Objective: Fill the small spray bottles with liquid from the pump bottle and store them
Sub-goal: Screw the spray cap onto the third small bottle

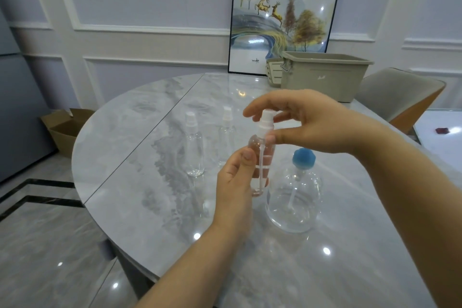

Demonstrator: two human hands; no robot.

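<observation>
A round grey marble-patterned bench [140,147] with a glossy top stands on a polished grey tiled floor [45,245]. A black-framed painting of golden deer and trees [285,17] leans against the pale panelled wall [150,7]. A grey-and-orange upholstered chair [405,97] stands at the far right; an open brown cardboard box [65,127] sits on the floor left.

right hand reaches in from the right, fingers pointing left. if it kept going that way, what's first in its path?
Nothing new: the right hand already pinches the white spray cap of the bottle that the left hand holds. Past it, the two standing spray bottles sit lower and farther back, so probably missed; depth is unclear.
</observation>
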